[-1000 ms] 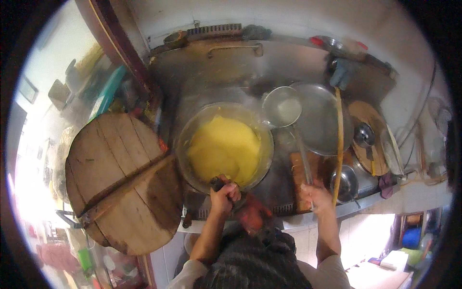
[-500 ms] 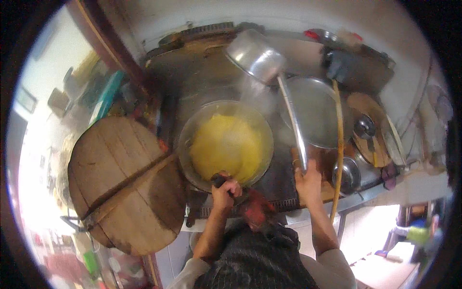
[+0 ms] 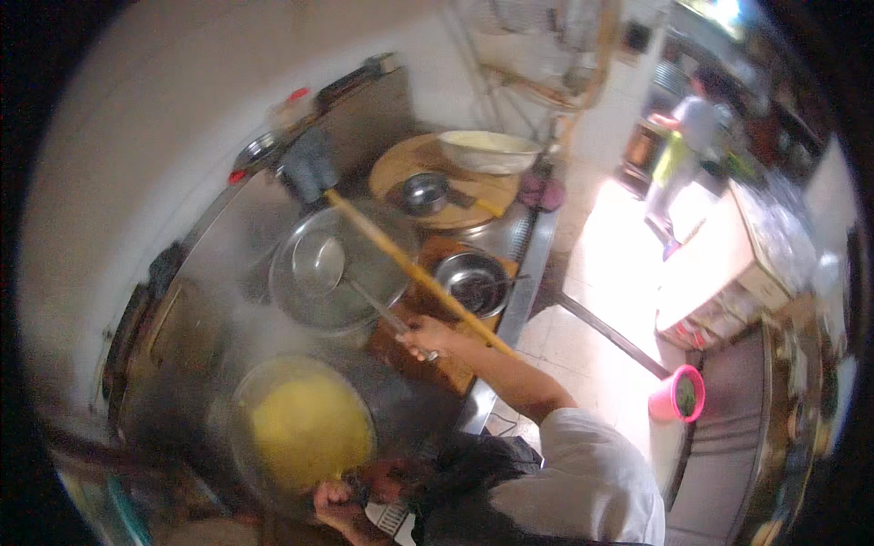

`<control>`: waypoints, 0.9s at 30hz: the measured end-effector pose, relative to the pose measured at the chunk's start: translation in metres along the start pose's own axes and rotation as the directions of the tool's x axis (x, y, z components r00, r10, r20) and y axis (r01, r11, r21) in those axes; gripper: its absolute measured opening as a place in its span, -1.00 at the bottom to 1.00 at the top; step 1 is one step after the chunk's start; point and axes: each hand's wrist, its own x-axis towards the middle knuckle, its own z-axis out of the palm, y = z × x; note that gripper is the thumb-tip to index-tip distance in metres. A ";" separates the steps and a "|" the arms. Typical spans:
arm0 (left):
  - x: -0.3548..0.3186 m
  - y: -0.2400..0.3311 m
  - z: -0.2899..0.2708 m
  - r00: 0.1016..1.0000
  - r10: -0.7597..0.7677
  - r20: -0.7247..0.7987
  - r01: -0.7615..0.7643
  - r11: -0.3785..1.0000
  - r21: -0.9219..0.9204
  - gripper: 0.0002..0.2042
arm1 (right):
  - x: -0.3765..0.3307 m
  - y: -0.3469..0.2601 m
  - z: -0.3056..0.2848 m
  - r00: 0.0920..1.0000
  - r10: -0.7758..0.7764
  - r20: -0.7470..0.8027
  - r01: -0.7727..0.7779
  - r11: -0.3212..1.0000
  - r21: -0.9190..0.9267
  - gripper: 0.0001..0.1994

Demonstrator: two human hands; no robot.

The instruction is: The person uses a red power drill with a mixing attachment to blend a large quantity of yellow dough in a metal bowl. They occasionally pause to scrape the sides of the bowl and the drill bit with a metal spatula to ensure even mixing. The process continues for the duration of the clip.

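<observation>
My right hand (image 3: 426, 338) is wrapped round the long metal handle of a large ladle (image 3: 373, 302). The ladle's deep round bowl sits within a wide metal pot (image 3: 284, 305) of cloudy liquid. Left of that and nearer me, a big round pan (image 3: 238, 409) holds a thick yellow mass (image 3: 308, 426), blurred by steam. At the pan's near rim my left hand (image 3: 335, 502) is closed round a dark handle; the rest of that tool cannot be made out. A dark red cloth (image 3: 387, 478) lies beside this hand.
A long wooden pole (image 3: 414, 271) slants over the pot and my right forearm. Beyond are a round wooden board (image 3: 391, 182) with a metal ladle, a white basin (image 3: 490, 150) and a steel bowl (image 3: 472, 282). A pink bucket (image 3: 675, 395) stands right; another person (image 3: 687, 146) is far back.
The view has swung to the right. My right hand has brought the ladle from above the stove, beside the yellow pan, down into the pot. My left hand stays closed at the pan's near rim.
</observation>
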 end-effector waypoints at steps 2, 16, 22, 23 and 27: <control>-0.007 0.004 0.014 0.999 0.032 0.005 -0.032 0.999 0.018 -0.74 | 0.007 0.003 -0.019 0.997 -0.046 0.061 0.048 0.998 -0.045 -0.66; 0.013 0.053 0.027 0.993 0.067 -0.096 -0.061 0.996 0.057 -0.85 | -0.012 0.050 0.077 0.442 0.141 0.886 0.624 0.661 -0.416 -0.35; -0.011 0.048 0.036 1.000 -0.014 -0.018 0.015 0.997 0.078 -0.84 | -0.012 0.071 0.149 0.448 0.626 0.638 0.392 0.504 -0.770 -0.35; -0.009 0.045 0.030 0.993 0.030 -0.115 -0.033 0.999 -0.023 -0.86 | -0.015 0.060 0.173 0.488 0.602 0.632 0.459 0.439 -0.772 -0.35; -0.020 0.043 0.020 0.969 0.247 0.032 -0.230 0.937 -0.263 -0.86 | -0.019 0.071 0.217 0.486 0.556 0.674 0.573 0.380 -0.726 -0.36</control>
